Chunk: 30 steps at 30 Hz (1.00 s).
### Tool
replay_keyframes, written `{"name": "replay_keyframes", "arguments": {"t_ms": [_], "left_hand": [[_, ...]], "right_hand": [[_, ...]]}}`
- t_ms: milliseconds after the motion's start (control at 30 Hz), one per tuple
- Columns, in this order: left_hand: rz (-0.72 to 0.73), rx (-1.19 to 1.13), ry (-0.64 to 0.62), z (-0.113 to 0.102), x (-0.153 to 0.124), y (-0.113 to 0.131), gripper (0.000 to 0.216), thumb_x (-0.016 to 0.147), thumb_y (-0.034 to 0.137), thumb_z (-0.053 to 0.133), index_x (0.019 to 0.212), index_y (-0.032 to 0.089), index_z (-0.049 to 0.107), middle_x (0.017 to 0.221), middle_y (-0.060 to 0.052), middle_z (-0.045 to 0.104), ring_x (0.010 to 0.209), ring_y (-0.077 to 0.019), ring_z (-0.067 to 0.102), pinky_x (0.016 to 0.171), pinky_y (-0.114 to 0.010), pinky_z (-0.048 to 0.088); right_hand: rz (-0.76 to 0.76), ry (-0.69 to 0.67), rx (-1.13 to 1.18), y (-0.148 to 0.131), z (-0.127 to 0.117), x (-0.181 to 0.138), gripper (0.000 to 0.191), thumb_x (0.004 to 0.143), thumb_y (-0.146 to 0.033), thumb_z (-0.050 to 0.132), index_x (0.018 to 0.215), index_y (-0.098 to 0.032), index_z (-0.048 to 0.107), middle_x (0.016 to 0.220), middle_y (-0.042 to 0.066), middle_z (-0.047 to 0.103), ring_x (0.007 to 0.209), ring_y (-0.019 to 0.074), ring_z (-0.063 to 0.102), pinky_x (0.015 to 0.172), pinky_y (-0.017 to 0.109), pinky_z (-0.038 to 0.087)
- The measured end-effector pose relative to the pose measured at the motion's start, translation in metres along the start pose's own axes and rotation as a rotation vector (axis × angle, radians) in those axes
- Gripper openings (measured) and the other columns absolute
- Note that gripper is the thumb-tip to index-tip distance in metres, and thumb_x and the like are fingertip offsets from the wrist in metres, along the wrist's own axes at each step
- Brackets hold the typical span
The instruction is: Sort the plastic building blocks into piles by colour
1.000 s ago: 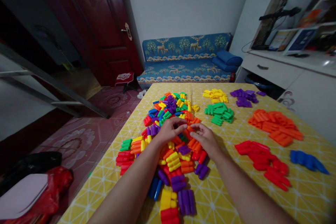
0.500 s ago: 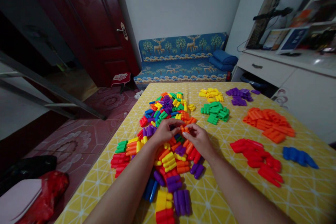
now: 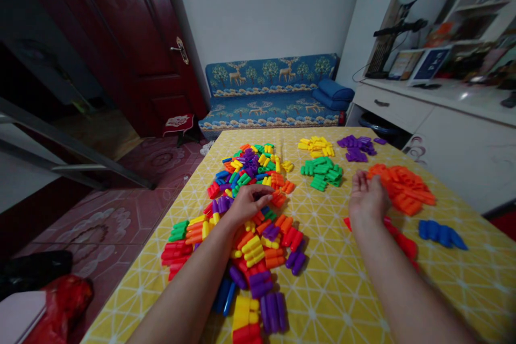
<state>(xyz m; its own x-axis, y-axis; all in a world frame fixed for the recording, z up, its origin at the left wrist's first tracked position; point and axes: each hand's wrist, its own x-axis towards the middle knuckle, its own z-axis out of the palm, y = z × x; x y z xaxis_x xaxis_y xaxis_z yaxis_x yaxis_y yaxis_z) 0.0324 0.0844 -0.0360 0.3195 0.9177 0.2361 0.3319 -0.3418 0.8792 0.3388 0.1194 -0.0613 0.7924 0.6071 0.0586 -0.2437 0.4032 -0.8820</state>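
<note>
My left hand (image 3: 252, 204) is over the large mixed heap of plastic building blocks (image 3: 253, 250). Its thumb and fingers close on an orange building block (image 3: 278, 199) at the heap's right side. Away to the right, my right hand (image 3: 368, 199) is at the near left edge of the orange block pile (image 3: 403, 185). Its fingers are loosely curled and apart, and I make out no block held in them. Partly under my right wrist and forearm lie red blocks (image 3: 405, 242). A connected blue block group (image 3: 441, 234) rests farther right.
Sorted piles of green blocks (image 3: 321, 172), yellow blocks (image 3: 316, 146) and purple blocks (image 3: 357, 148) lie toward the back of the yellow patterned tablecloth (image 3: 322, 290). Behind the table stands a blue sofa (image 3: 262, 105), with a white cabinet (image 3: 455, 129) on the right.
My hands were together at an orange block over the heap. My right hand has moved right to the orange pile, while my left stays at the heap. The view has shifted slightly.
</note>
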Motion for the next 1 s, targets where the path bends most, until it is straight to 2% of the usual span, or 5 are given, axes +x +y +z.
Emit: {"name": "replay_keyframes", "arguments": {"t_ms": [200,400,600,800,1000], "left_hand": [[0.005,0.034,0.010,0.000,0.001,-0.003,0.030,0.082,0.035,0.065,0.100,0.011,0.073,0.085,-0.009,0.076,0.074,-0.0198,0.070,0.064,-0.026,0.053],[-0.004,0.021,0.004,0.000,0.001,-0.003,0.031,0.080,0.036,0.067,0.098,0.012,0.074,0.085,-0.008,0.076,0.073,-0.0190,0.069,0.064,-0.026,0.051],[-0.004,0.027,0.006,0.000,0.001,-0.005,0.032,0.081,0.036,0.067,0.099,0.011,0.074,0.084,-0.009,0.076,0.073,-0.0188,0.068,0.064,-0.026,0.051],[-0.001,0.025,0.003,0.000,0.001,-0.005,0.030,0.082,0.035,0.065,0.100,0.012,0.073,0.085,-0.008,0.076,0.074,-0.0193,0.070,0.065,-0.026,0.052],[0.008,0.038,0.007,0.000,0.001,-0.004,0.029,0.083,0.035,0.065,0.099,0.012,0.073,0.085,-0.008,0.076,0.073,-0.0191,0.069,0.064,-0.026,0.052]], "right_hand": [[0.071,-0.090,-0.249,0.014,-0.037,0.034,0.074,0.085,-0.063,0.004,0.151,-0.034,0.022,0.151,0.011,0.033,0.141,0.0269,0.035,0.100,0.055,0.045],[0.122,-0.067,-0.174,0.020,-0.036,0.037,0.075,0.082,-0.064,0.016,0.144,-0.029,0.036,0.150,0.012,0.033,0.143,0.0280,0.029,0.103,0.055,0.042],[0.183,-0.200,-0.274,0.022,-0.023,0.032,0.059,0.079,-0.058,0.033,0.125,-0.025,0.050,0.137,0.014,0.046,0.124,0.0231,0.053,0.097,0.049,0.050],[0.192,-0.241,-0.322,0.017,-0.022,0.036,0.065,0.078,-0.064,0.031,0.131,-0.030,0.046,0.150,0.011,0.034,0.132,0.0223,0.047,0.096,0.049,0.051],[0.243,-0.324,-0.191,-0.003,0.010,-0.014,0.055,0.075,-0.060,0.054,0.115,-0.024,0.057,0.134,0.012,0.055,0.121,0.0237,0.057,0.087,0.039,0.056]]}}
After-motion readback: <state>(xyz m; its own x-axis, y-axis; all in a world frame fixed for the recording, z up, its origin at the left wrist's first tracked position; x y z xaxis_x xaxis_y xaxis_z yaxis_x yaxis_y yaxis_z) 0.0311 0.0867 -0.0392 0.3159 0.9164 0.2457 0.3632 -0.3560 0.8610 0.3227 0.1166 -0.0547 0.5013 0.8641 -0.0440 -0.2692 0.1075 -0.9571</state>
